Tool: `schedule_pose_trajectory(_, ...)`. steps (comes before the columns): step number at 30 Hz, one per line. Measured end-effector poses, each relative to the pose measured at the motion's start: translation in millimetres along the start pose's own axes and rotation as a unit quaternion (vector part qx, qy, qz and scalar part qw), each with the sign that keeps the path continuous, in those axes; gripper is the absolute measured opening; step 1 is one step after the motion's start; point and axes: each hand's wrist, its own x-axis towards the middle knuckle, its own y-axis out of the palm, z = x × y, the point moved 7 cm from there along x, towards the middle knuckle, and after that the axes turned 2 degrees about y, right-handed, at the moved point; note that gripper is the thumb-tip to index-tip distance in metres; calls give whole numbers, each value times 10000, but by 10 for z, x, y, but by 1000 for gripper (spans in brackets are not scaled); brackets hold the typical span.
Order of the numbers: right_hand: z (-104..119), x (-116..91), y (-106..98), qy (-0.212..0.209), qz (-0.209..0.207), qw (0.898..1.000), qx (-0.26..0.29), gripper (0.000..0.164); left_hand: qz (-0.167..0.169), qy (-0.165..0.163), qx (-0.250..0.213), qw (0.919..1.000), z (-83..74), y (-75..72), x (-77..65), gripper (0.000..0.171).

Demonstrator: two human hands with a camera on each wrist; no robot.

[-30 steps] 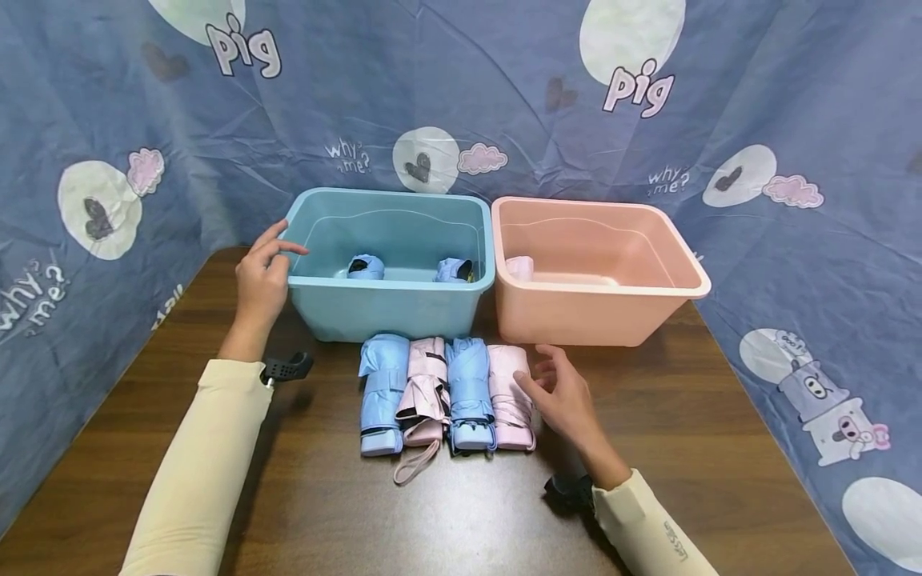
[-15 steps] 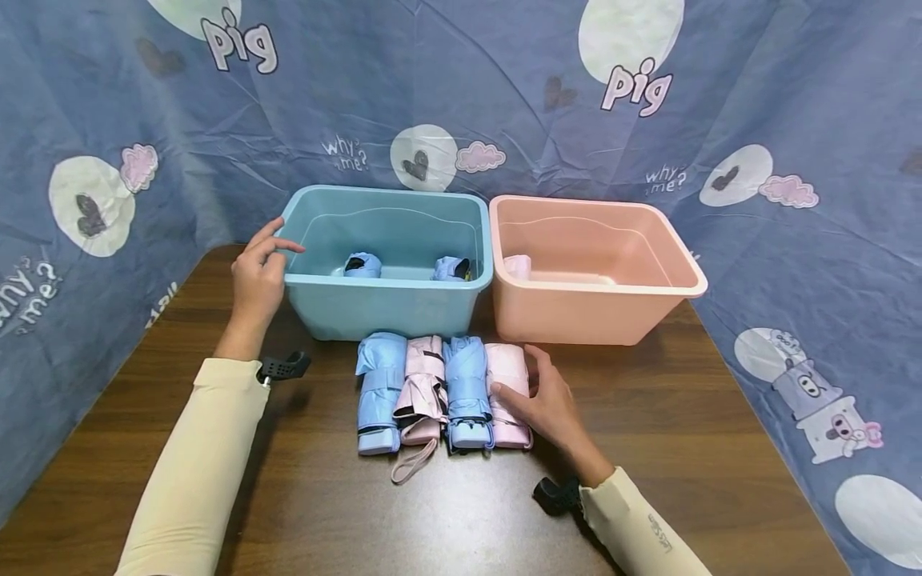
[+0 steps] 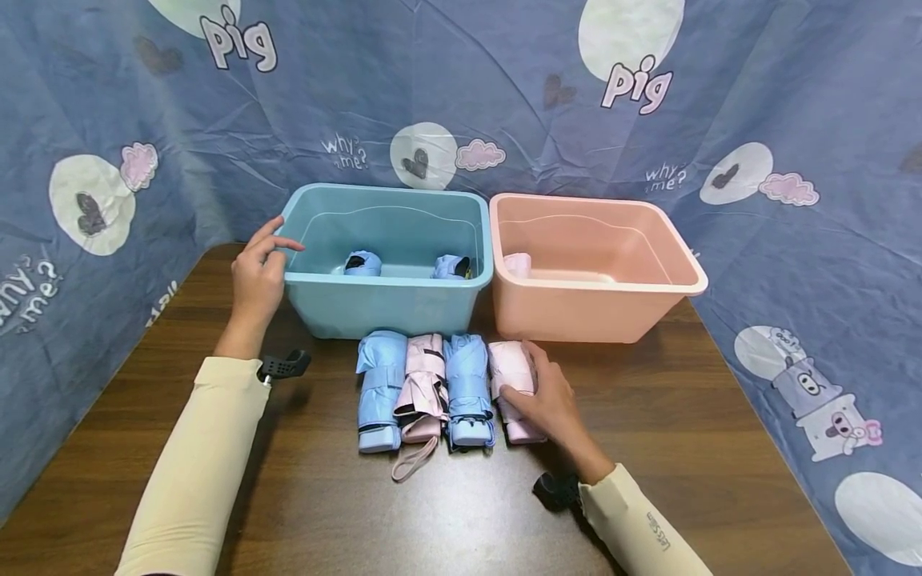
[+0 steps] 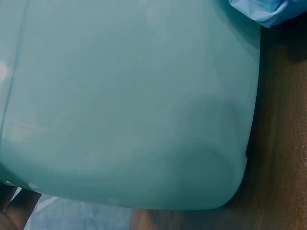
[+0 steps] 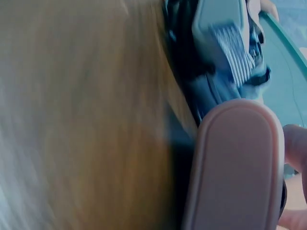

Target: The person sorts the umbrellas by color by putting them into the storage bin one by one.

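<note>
My right hand (image 3: 551, 396) grips a folded pink umbrella (image 3: 510, 366), the rightmost of a row on the table, thumb across its top. In the right wrist view its flat pink handle end (image 5: 235, 167) shows close up, with fingertips (image 5: 296, 146) beside it. The umbrella stands slightly tilted and apart from the folded blue umbrella (image 3: 468, 384) to its left. Further left lie another pink umbrella (image 3: 423, 372) with a wrist loop and another blue umbrella (image 3: 382, 388). My left hand (image 3: 259, 276) rests at the left rim of the blue bin (image 3: 382, 308), fingers extended.
Inside the blue bin are two rolled blue umbrellas (image 3: 363, 264). The pink bin (image 3: 576, 312) stands against its right side, with a pink umbrella (image 3: 517, 265) in its left end. A patterned blue cloth (image 3: 446, 88) hangs behind the wooden table (image 3: 324, 512).
My right hand has moved left onto the rightmost pink umbrella and taken hold of it. That umbrella has tilted and come away from the blue one. My left hand has stayed at the bin.
</note>
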Motion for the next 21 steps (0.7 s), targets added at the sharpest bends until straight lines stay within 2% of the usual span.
schedule_pose_trajectory(5,-53,28,-53,153,86,9994,-311,75,-2,-21,13,10000,-3,0,-1,33)
schedule_pose_trajectory(11,-68,28,-62,372,235,9961,-760,84,9,14,8,10000,-11,2,-3,33)
schedule_pose_trajectory(21,-54,36,-113,241,147,9953,-923,78,3,-56,-65,10000,-1,4,2,34)
